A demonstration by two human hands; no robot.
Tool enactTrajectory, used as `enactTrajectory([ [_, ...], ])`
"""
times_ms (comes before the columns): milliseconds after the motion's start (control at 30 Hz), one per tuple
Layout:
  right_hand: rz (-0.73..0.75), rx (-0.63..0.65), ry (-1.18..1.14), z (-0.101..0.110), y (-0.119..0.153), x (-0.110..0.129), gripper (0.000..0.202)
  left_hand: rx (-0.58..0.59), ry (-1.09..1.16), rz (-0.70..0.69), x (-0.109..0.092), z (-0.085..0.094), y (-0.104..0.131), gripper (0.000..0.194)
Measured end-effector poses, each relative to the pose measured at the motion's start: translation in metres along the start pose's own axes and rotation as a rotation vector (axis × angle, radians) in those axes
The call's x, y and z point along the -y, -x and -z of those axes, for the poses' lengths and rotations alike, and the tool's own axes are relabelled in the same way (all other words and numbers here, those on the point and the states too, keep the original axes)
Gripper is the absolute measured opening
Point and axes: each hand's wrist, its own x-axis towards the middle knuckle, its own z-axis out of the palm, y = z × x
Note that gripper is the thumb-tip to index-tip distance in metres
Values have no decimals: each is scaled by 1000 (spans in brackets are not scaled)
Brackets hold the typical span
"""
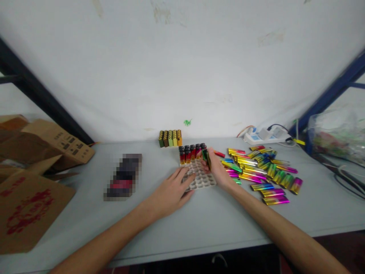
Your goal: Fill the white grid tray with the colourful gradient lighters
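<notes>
A pale tray (200, 182) with rows of slots lies on the table, its back rows filled with black-topped lighters (188, 155) standing upright. My left hand (174, 188) rests over the tray's left side, fingers spread, touching its edge and top. Above the right part of the tray, my right hand (216, 167) is closed around a dark green lighter (205, 156), held close to the filled rows. Its lower end is partly hidden by the fingers. Just right of that hand lies a loose pile of shiny multicoloured lighters (251, 167).
A block of lighters (170, 138) in green, brown and yellow stands near the wall. A white power strip (268, 135) with cables is at back right. Cardboard boxes (37, 205) occupy the left, beside a blurred-out item (124, 177). A plastic bag (336, 133) sits far right.
</notes>
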Motion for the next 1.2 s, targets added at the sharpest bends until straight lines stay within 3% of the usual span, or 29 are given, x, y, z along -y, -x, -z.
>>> enactTrajectory([
  [200,305,-21,303,13,-2,14,35,18,-16,5,-2,1,-1,44],
  [333,405,-172,493,16,-4,12,36,18,-7,22,-3,2,-1,43],
  [433,365,-239,569,13,-6,8,37,25,-8,25,-4,3,-1,45],
  [767,342,-177,607,5,-22,-10,37,37,-6,40,-6,6,-2,44],
  [1000,348,-117,902,1,-23,-1,21,35,-2,30,-6,5,-3,44],
  [1200,278,-100,1069,0,-26,10,26,32,-11,31,-3,3,-2,43],
])
